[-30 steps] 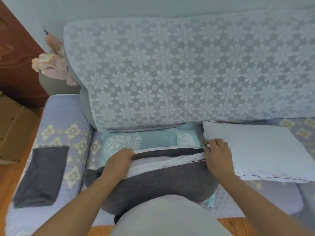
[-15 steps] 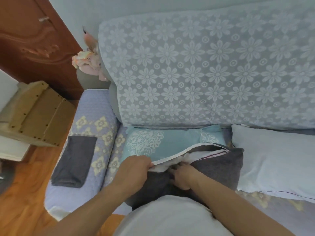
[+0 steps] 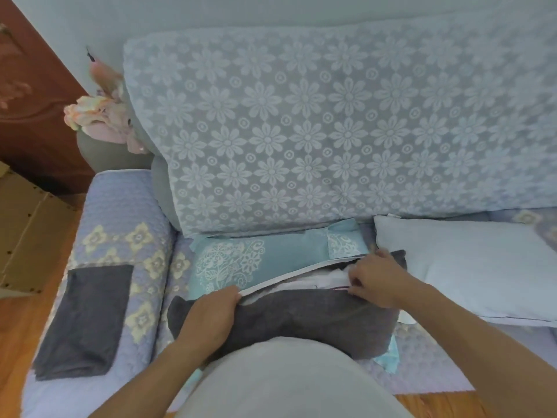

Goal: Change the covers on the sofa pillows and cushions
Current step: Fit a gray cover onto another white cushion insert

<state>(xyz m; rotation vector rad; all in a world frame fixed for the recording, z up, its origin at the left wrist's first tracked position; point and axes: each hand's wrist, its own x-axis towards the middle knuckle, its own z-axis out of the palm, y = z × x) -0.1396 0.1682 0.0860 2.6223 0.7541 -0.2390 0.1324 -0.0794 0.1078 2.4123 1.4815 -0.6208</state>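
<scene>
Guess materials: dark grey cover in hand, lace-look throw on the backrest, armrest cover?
Dark grey cover: soft matte cloth, maybe felt or fleece; no sheen, slumps over the filling. Backrest throw: thin lace-like fabric with a white woven daisy pattern, likely synthetic. Armrest cover: quilted cloth, going by its puffy stitched texture and flower motifs.

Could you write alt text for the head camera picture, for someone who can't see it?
A person's left hand and right hand grip the open edge of a dark grey cushion cover on a sofa, white inner pillow showing, beside a bare white pillow.
</scene>
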